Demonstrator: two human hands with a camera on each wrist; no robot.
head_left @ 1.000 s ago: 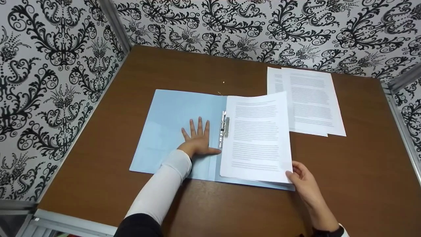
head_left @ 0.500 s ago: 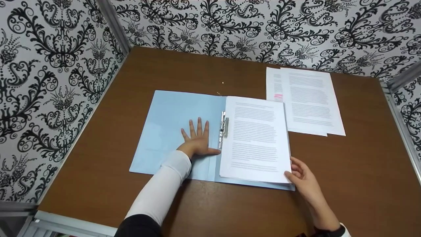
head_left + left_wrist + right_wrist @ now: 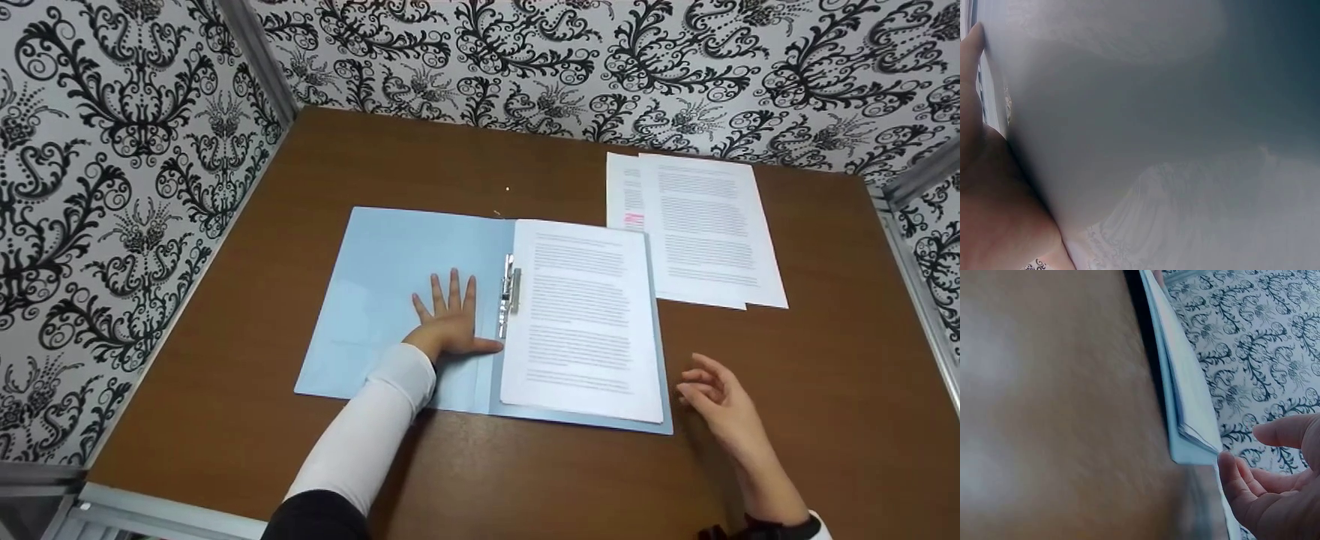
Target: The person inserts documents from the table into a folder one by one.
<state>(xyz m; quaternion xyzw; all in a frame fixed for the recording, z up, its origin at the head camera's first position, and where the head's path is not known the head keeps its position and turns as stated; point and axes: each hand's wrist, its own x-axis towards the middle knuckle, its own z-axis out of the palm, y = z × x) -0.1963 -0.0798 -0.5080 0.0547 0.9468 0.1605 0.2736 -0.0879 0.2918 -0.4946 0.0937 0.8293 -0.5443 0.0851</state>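
A light blue folder (image 3: 390, 247) lies spread on the brown table. On its right half rests a stack of printed paper (image 3: 577, 322), beside the metal clip (image 3: 510, 292) near the spine. My left hand (image 3: 450, 326) lies flat on the folder's left cover, fingers spread, its thumb reaching toward the clip; in the left wrist view part of the palm and thumb shows against the cover. My right hand (image 3: 720, 401) hovers just off the folder's lower right corner with loosely bent fingers and nothing between them. In the right wrist view the stack's edge (image 3: 1193, 394) shows close to those fingers.
Two loose printed sheets (image 3: 709, 225) overlap at the back right, the left one bearing a pink mark and partly under the folder's side. Patterned wall panels (image 3: 480, 67) enclose the table (image 3: 225, 322). Tiny pale specks lie behind the folder.
The stack's lifted right edge has come down flat on the folder. My right hand has let go of the paper and moved away to the right. My left hand stays in place.
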